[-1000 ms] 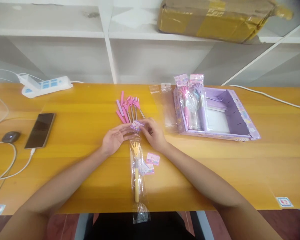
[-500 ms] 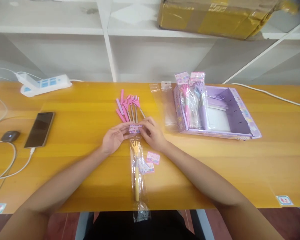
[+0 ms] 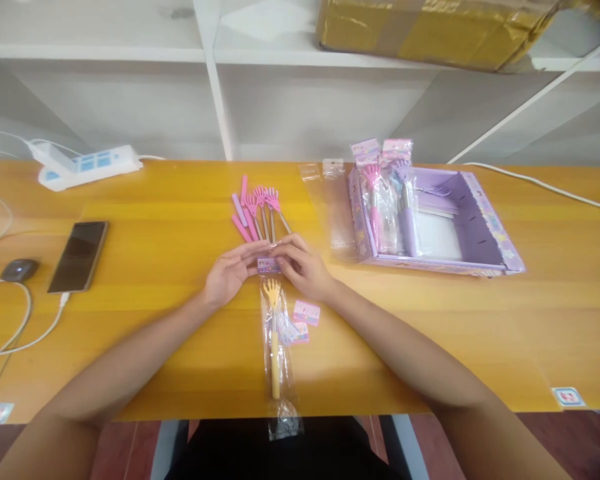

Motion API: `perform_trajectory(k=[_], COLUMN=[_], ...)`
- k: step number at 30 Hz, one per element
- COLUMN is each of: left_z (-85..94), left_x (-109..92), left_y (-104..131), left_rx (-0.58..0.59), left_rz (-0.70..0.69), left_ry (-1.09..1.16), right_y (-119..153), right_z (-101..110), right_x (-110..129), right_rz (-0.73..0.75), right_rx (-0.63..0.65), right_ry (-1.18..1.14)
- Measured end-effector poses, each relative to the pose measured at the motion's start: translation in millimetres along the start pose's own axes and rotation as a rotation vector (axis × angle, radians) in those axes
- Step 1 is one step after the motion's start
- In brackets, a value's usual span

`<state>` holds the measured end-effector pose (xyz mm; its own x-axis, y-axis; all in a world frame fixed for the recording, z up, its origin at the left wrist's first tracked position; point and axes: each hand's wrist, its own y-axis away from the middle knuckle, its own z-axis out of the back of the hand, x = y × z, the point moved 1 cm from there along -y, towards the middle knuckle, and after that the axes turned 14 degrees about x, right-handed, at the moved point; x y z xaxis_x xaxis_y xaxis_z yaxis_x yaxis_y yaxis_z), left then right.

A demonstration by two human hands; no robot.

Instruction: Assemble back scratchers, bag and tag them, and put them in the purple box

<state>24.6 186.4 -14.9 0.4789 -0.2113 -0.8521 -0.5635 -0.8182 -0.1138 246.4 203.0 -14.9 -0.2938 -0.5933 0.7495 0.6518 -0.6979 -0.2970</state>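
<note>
My left hand [image 3: 229, 275] pinches the left end of a small purple printed card [image 3: 269, 265] at the top of a clear plastic bag [image 3: 267, 347]. On the card's right end, the fingers of my right hand [image 3: 303, 268] are closed too. Inside the bag lies a back scratcher [image 3: 275, 363] with a yellow hand-shaped head and yellow handle. Beside it are a few loose printed cards [image 3: 307, 313], partly overlapping. Just beyond my fingers, several pink and purple back scratchers [image 3: 261, 207] lie in a bunch, their near ends partly hidden.
A purple display box [image 3: 485, 227] at the right holds bagged back scratchers [image 3: 405, 213]. Flat clear bags [image 3: 337, 207] lie left of it. Leftward are a phone [image 3: 79, 257], a black earbud case [image 3: 20, 270], cables and a power strip [image 3: 93, 167]. A taped carton [image 3: 430, 30] sits on the shelf.
The card between my hands has shifted slightly down and tilts differently, and my right fingers have moved a little left over it. The view has shifted slightly.
</note>
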Motion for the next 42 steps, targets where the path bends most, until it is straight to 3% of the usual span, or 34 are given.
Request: perform_trajectory(k=[6, 11, 16, 26, 29, 37, 39, 42], left_z=[-1.1, -1.4, 0.4, -1.4, 0.1, 2.1, 3.7, 7.1], left_x=[2, 10, 14, 10, 13, 14, 12, 10], left_y=[0, 1, 3, 3, 4, 3, 3, 3], left_rx=[-0.025, -0.049, -0.115, -0.077, -0.118, -0.221, -0.253, -0.316], left_rz=[0.017, 0.09, 0.144, 0.064, 0.092, 0.124, 0.101, 0.052], left_ry=[-0.048, -0.285, -0.451, -0.381, -0.385, -0.443, -0.447, -0.43], right_y=[-1, -1, 2, 3, 2, -3, -3, 6], right_z=[-3, -3, -3, -3, -4, -8, -2, 6], right_x=[-4, -5, -3, 0, -1, -9, 0, 28], right_rz=[0.006, -0.009, 0.099, 0.103, 0.102, -0.032, -0.062, -0.268], right_rx=[-0.065, -0.163, -0.12, 0.024, 0.027, 0.02, -0.019, -0.098], right_ry=[-0.057, -0.106, -0.031, -0.031, -0.037, -0.251, -0.204, -0.072])
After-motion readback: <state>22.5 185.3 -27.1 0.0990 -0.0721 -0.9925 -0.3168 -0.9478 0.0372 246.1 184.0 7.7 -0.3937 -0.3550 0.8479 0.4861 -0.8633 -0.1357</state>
